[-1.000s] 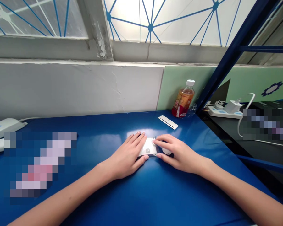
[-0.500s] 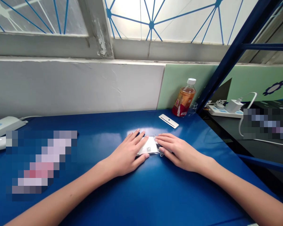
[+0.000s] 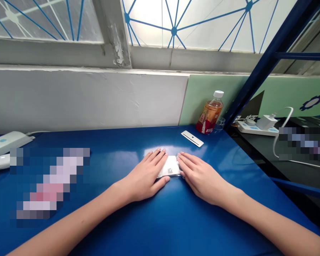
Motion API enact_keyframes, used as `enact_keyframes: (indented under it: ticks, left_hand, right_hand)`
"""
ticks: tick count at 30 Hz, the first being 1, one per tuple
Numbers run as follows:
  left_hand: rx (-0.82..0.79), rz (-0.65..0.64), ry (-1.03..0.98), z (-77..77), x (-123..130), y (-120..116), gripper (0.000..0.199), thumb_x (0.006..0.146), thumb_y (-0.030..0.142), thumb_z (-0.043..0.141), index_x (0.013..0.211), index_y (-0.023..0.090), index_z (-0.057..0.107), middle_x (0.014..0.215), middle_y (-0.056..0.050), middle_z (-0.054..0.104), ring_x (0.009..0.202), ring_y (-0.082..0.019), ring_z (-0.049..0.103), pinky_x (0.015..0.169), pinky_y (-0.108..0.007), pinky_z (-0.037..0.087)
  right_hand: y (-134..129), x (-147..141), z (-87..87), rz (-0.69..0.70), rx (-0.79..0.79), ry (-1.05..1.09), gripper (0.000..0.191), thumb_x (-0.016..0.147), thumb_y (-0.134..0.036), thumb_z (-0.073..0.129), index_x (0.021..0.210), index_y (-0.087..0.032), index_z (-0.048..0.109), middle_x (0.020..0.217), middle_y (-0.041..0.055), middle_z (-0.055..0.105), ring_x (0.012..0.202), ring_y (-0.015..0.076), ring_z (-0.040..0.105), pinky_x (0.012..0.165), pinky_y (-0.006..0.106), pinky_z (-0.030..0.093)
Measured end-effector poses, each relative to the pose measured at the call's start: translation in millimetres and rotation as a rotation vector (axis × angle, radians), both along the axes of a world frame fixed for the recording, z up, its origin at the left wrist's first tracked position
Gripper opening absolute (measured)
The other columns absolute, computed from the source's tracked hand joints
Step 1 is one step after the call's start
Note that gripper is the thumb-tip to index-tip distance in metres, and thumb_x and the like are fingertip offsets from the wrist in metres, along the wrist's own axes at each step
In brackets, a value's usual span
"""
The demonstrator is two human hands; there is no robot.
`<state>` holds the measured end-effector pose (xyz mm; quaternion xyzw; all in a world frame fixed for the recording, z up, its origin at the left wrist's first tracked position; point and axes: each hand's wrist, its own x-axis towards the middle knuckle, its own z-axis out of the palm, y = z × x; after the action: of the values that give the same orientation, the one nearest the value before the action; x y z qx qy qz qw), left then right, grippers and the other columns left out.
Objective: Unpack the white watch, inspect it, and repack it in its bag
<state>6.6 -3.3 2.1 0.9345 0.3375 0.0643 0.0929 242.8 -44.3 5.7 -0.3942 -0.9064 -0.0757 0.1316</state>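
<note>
The left forearm (image 3: 82, 217), bare, slants in from the lower left, and the right forearm (image 3: 272, 215), equally bare, from the lower right, so the two converge ahead of the body. The left wrist (image 3: 118, 192) runs nearly straight into the left hand (image 3: 145, 176), which lies palm down, its left fingers (image 3: 153, 160) extended forward and rightward, slightly spread, the left thumb (image 3: 161, 183) held well away from them. Past the right wrist (image 3: 236, 195), the right hand (image 3: 201, 177) points forward and leftward, back uppermost, right fingers (image 3: 189, 161) close together; its thumb is mostly hidden. The hands are near each other, not touching.
</note>
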Motion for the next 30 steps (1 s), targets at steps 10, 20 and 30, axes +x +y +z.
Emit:
enact_keyframes:
  ticks: [10,20,30]
  left_hand:
    - [-0.025,0.007,0.035,0.8,1,-1,0.065,0.1,0.051,0.033,0.152,0.013,0.024,0.159,-0.014,0.023,0.148,-0.031,0.014,0.119,-0.047,0.019]
    - [-0.005,0.012,0.058,-1.0,3,-1,0.062,0.101,0.046,0.033,0.152,0.011,0.025,0.159,-0.015,0.024,0.148,-0.032,0.016,0.119,-0.047,0.018]
    - [-0.001,0.023,-0.011,0.5,2,0,0.063,0.1,0.048,0.036,0.15,0.01,0.029,0.156,-0.017,0.03,0.147,-0.03,0.022,0.118,-0.049,0.022]
  right_hand:
    - [0,-1,-5.2,-0.053,-0.031,0.049,0.04,0.099,-0.018,0.037,0.132,-0.005,0.055,0.133,0.0216,0.06,0.13,0.0345,0.05,0.106,0.052,0.047]
    - [-1,-9,1.6,0.057,0.132,-0.161,0.049,0.1,-0.024,0.037,0.127,0.013,0.055,0.132,0.0345,0.054,0.127,0.0438,0.05,0.106,0.052,0.045]
    - [11,5,-2.7,-0.012,-0.114,0.198,0.041,0.099,-0.024,0.037,0.127,-0.004,0.06,0.131,0.0183,0.062,0.123,0.0301,0.056,0.106,0.046,0.047]
